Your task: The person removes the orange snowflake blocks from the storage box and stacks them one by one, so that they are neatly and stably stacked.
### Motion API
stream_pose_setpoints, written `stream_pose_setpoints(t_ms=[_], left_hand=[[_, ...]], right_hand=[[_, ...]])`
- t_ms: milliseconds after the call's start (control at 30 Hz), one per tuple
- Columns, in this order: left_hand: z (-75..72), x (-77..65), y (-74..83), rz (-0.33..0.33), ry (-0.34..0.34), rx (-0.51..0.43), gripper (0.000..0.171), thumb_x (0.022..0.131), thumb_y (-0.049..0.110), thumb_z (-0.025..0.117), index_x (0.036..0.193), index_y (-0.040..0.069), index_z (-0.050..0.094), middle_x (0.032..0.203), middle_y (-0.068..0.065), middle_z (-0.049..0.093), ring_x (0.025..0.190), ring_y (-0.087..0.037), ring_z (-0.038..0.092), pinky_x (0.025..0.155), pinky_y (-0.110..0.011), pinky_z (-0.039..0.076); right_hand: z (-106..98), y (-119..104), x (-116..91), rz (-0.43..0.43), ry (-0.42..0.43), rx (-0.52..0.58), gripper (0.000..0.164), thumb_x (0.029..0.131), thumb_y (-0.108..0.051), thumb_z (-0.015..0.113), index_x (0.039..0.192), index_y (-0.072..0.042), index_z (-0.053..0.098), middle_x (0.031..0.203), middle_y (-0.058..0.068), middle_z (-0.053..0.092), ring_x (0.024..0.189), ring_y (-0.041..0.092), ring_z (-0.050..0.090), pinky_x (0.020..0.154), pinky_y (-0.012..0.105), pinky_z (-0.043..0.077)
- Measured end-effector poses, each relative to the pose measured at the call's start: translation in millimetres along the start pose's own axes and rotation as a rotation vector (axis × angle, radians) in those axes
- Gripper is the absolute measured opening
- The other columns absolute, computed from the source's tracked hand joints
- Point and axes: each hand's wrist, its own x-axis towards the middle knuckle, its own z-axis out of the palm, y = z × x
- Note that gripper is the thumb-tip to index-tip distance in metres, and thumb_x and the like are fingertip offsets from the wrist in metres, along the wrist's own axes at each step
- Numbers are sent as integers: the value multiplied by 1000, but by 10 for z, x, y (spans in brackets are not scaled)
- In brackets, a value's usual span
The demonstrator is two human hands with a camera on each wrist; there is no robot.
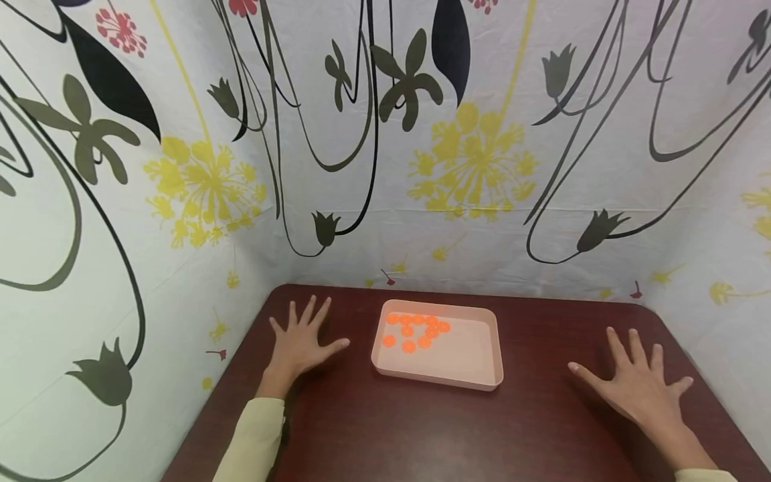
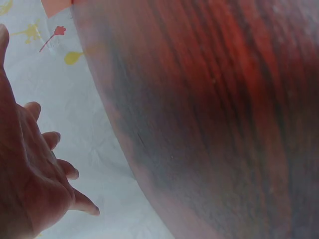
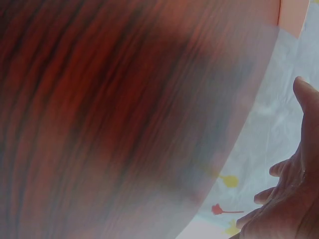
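While orange discs (image 1: pixel 407 331) lie in pink tray (image 1: pixel 458 358), hands (image 1: pixel 298 345) (image 1: pixel 640 389) flank it, fingers straight, splayed.

The table (image 1: pixel 434 428) looks like smooth, polished wood or a wood-look laminate, its streaked grain carrying a soft gloss at the near side. On its far half, the tray (image 1: pixel 458 358) appears to be smooth, matt plastic, holding flat, matt discs (image 1: pixel 409 346) (their material is hard to tell). Behind, the printed sheeting (image 1: pixel 602 181) is thin and lightly creased, while the left sleeve (image 1: pixel 249 435) is matt cloth.
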Motion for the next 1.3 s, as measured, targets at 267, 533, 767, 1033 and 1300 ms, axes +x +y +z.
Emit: stream_pose_setpoints(t_ms=[267,533,767,1033,1300], left_hand=[[20,8,19,6,-5,-32,110,81,94,48,170,38,16,178,-9,19,160,-58,15,114,-92,13],[8,16,109,6,-11,-132,107,85,89,52,170,34,20,177,-11,22,159,-57,21,117,-88,18],[11,30,204,23,-64,-284,96,94,74,58,171,36,13,178,-10,19,162,-48,21,118,-81,31],[22,61,338,-6,-129,-528,97,94,64,67,170,38,13,178,-5,20,164,-35,26,126,-70,30],[111,125,523,-71,-132,-685,90,97,43,75,169,28,25,167,-13,43,133,-34,66,106,-54,59]], right_hand=[[-28,-33,-25,2,-1,1,121,86,-86,56,171,-19,1,172,33,-6,151,70,-14,85,104,-7],[-40,-145,-15,-23,25,2,119,88,-83,58,171,-19,1,173,33,-2,153,67,-10,93,102,-2],[-10,-240,-3,-66,74,28,111,91,-77,60,172,-23,7,174,29,2,156,64,0,100,98,9],[6,-361,7,-158,120,108,104,94,-62,70,172,-23,13,175,27,7,155,63,15,97,88,32],[0,-532,9,-166,112,171,97,97,-57,68,172,-26,14,177,21,11,147,63,32,82,86,41]])
